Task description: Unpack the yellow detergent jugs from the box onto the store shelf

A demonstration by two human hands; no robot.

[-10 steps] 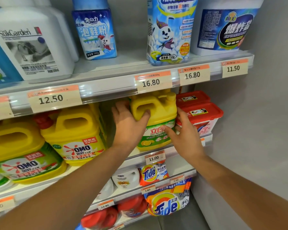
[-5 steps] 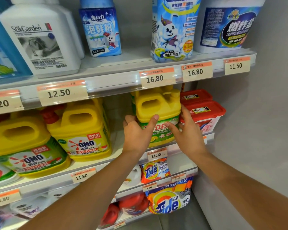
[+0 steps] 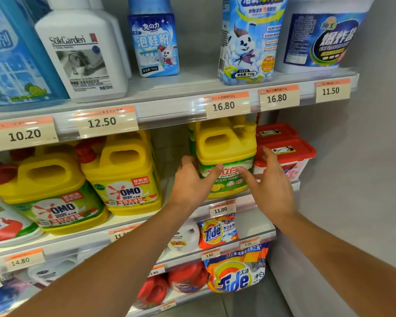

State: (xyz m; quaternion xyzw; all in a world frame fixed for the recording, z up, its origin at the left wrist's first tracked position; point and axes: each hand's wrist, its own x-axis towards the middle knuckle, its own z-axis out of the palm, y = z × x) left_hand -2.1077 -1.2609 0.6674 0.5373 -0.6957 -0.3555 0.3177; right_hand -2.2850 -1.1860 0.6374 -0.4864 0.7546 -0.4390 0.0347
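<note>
A yellow detergent jug point(image 3: 225, 149) with a green and white label stands on the middle shelf point(image 3: 245, 197), close to its front edge. My left hand point(image 3: 192, 186) wraps its lower left side, thumb across the label. My right hand point(image 3: 271, 184) presses its lower right corner: thumb on the label, fingers pointing up between the jug and the red-lidded tubs. Directly behind it, part of a second yellow jug point(image 3: 193, 129) shows. The box is out of view.
Two yellow OMO jugs point(image 3: 124, 177) with red caps stand to the left, with a gap point(image 3: 172, 152) between them and the held jug. Red-lidded tubs point(image 3: 286, 152) sit tight on the right against a grey wall point(image 3: 357, 179). The upper shelf's price rail point(image 3: 169, 110) hangs low overhead. Tide bags point(image 3: 236, 277) lie below.
My left hand has slid from the jug's handle down to its lower left side. My right hand has stayed at the right side, and the jug stands in about the same spot.
</note>
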